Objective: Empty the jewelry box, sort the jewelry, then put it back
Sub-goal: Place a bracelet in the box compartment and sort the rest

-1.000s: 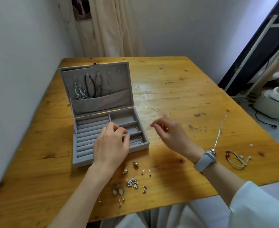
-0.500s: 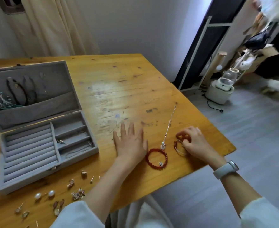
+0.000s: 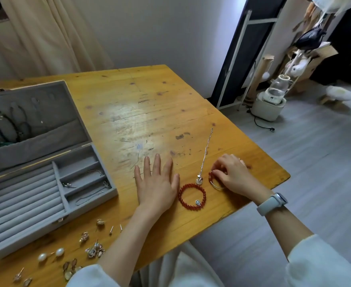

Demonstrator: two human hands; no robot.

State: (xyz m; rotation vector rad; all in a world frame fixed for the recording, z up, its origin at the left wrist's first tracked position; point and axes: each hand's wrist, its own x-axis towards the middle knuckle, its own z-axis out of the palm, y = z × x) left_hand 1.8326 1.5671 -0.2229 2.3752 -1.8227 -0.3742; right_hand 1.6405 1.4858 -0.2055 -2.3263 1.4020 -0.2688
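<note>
The grey jewelry box (image 3: pixel 46 210) stands open at the left of the wooden table (image 3: pixel 141 112), with thin chains in its right compartments and necklaces hanging in its lid. My left hand (image 3: pixel 157 183) lies flat on the table, fingers straight. Just right of it sits a red bead bracelet (image 3: pixel 191 195) with a silver charm. A silver chain with a pendant (image 3: pixel 204 161) stretches away beyond it. My right hand (image 3: pixel 232 175) curls over a red-and-silver bracelet (image 3: pixel 213 180) near the table's right edge, fingertips pinching it.
Several earrings and studs (image 3: pixel 91 243), among them two pearl ones (image 3: pixel 51 254), lie scattered along the front edge below the box. A kettle on a white base (image 3: pixel 271 102) stands on the floor at right. A curtain hangs behind the table.
The view swung right from the box. My left hand left the box and set the red bead bracelet on the table; my right hand moved to the bracelet by the edge.
</note>
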